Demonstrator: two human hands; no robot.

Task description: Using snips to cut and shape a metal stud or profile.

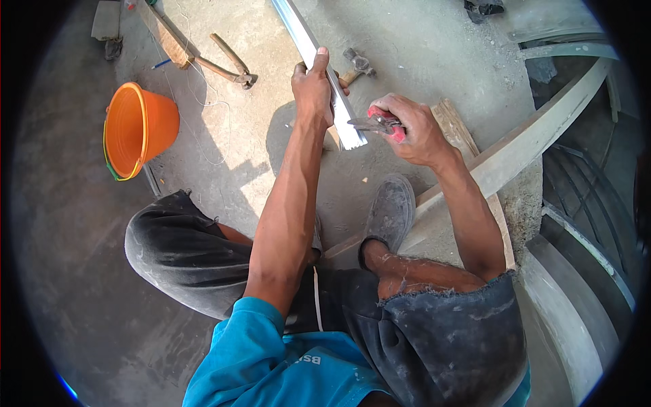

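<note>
A long silver metal profile (302,37) slants down from the top edge to a cut-looking end near the middle. My left hand (313,95) is closed round it a little above that end. My right hand (411,129) grips red-handled metal snips (374,123), whose dark jaws lie at the profile's lower end; whether they bite into it I cannot tell. A hammer (358,66) lies on the concrete just beyond my left hand, and rusty pincers (237,74) lie to its left.
An orange bucket (152,122) stands at left. A wooden piece (163,37) and thin string lie at upper left. A pale curved beam (515,142) and a plank (451,122) run along the right, beside further curved pieces (569,298). My bent legs and dusty shoes are below my hands.
</note>
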